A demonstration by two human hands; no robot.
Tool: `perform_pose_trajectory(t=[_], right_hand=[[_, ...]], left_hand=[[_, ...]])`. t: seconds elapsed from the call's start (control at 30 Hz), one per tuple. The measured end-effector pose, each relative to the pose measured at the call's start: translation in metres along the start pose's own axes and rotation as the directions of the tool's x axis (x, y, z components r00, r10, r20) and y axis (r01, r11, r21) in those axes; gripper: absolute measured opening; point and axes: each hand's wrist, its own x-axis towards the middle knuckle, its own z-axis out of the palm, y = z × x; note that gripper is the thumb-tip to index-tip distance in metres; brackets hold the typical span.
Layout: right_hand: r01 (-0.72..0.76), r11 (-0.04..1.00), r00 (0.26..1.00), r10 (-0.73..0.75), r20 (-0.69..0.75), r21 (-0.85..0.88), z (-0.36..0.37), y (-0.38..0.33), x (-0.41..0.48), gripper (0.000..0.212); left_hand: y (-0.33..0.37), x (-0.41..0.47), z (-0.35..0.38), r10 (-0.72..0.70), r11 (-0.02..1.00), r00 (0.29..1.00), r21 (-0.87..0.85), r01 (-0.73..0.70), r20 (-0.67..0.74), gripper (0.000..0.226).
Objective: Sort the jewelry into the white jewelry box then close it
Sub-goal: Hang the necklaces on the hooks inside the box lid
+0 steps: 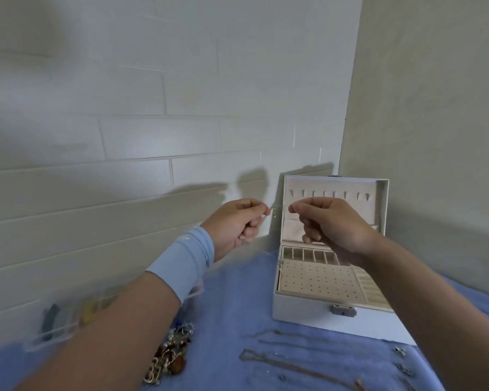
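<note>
The white jewelry box [302, 307] stands open on the blue cloth at the right, its lid upright with a row of hooks and a perforated earring panel in the tray. My left hand [236, 225] and my right hand [332, 224] are raised in front of the lid, each pinching one end of a thin necklace chain [278, 207] stretched between them. A tangled pile of jewelry [170, 354] lies at the lower centre. Loose chains [288, 362] lie in front of the box, and small earrings [401, 359] sit at the lower right.
A clear plastic organiser box [68, 320] with coloured items sits at the left, partly behind my left forearm. A white brick wall runs behind the table and a plain wall closes the right side, so the box stands in a corner.
</note>
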Motion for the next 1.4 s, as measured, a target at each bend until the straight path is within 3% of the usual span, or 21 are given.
perform_pose_trajectory(t=[0.07, 0.17, 0.37, 0.53, 0.67, 0.83, 0.97, 1.07, 1.13, 1.23, 1.3, 1.4], right_hand=[[0.011, 0.999, 0.997, -0.015, -0.080, -0.050, -0.013, 0.000, 0.017, 0.015], [0.013, 0.992, 0.987, -0.033, -0.157, -0.128, -0.029, 0.004, 0.043, 0.013], [0.009, 0.969, 0.936, -0.095, -0.338, -0.248, -0.044, 0.022, 0.092, 0.010], [-0.062, 0.916, 0.839, -0.168, -0.518, -0.397, -0.040, 0.040, 0.127, 0.014], [-0.110, 0.880, 0.798, -0.198, -0.569, -0.461, -0.034, 0.048, 0.139, 0.016], [-0.107, 0.847, 0.797, -0.240, -0.554, -0.521, -0.036, 0.057, 0.137, 0.016], [-0.091, 0.793, 0.850, -0.253, -0.461, -0.602, -0.035, 0.062, 0.129, 0.047], [-0.184, 0.761, 0.922, -0.086, -0.378, -0.622, -0.035, 0.062, 0.121, 0.043], [-0.247, 0.836, 0.954, 0.121, -0.273, -0.491, -0.031, 0.058, 0.111, 0.030], [-0.353, 0.878, 0.934, 0.349, -0.072, -0.325, -0.027, 0.052, 0.093, 0.045], [-0.356, 0.873, 0.925, 0.380, 0.007, -0.333, -0.027, 0.052, 0.085, 0.052], [-0.289, 0.888, 0.945, 0.323, 0.039, -0.357, -0.033, 0.051, 0.078, 0.035]], left_hand=[[0.005, 0.020, 0.008, 0.011, 0.977, 1.000, 0.215, -0.009, -0.005, 0.021], [0.009, 0.047, 0.020, 0.120, 0.857, 0.993, 0.505, -0.099, -0.009, 0.023], [0.000, 0.103, 0.033, 0.137, 0.917, 0.975, 0.393, -0.059, -0.174, 0.024], [-0.014, 0.147, 0.040, 0.104, 0.893, 0.956, 0.449, 0.031, -0.273, 0.032], [-0.018, 0.166, 0.044, 0.137, 0.864, 0.923, 0.499, 0.066, -0.361, 0.038], [-0.022, 0.169, 0.043, 0.116, 0.793, 0.930, 0.597, 0.124, -0.348, 0.035], [-0.029, 0.166, 0.041, -0.033, 0.839, 0.949, 0.507, 0.197, -0.313, 0.033], [-0.028, 0.153, 0.041, -0.129, 0.895, 0.960, 0.387, 0.220, -0.247, 0.029], [-0.024, 0.140, 0.040, -0.173, 0.912, 0.970, 0.344, 0.223, -0.170, 0.028], [-0.022, 0.125, 0.036, -0.184, 0.895, 0.981, 0.404, 0.189, -0.051, 0.028], [-0.020, 0.116, 0.033, -0.162, 0.892, 0.987, 0.429, 0.143, 0.007, 0.025], [-0.015, 0.106, 0.031, -0.118, 0.845, 0.991, 0.531, 0.065, 0.067, 0.033]])
